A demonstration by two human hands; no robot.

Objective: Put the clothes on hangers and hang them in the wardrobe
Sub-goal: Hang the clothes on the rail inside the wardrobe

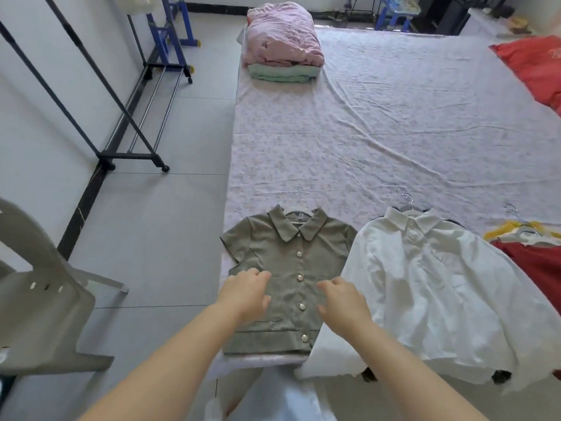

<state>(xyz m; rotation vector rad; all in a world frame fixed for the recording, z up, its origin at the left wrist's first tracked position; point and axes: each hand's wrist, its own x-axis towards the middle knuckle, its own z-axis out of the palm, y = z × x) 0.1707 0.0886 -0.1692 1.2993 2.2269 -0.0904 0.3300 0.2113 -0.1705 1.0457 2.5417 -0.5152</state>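
Note:
An olive-green short-sleeved shirt (pixel 282 265) lies flat and buttoned at the bed's near left corner, with a white hanger (pixel 296 211) inside its collar. My left hand (pixel 247 291) hovers over the shirt's left side with loosely curled fingers and holds nothing. My right hand (pixel 341 300) hangs over its right side in the same loose curl. To the right lies a white long-sleeved shirt (pixel 449 299), on hangers (pixel 405 200) whose hooks stick out above its collar. Further right is a red and yellow garment (pixel 534 253) with another hanger on it.
The bed (pixel 394 132) has a pale floral sheet, folded pink and green bedding (pixel 282 44) at its far left and a red cloth (pixel 534 65) at far right. A black clothes rack (pixel 127 117) stands by the left wall. A grey plastic chair (pixel 39 299) is at near left.

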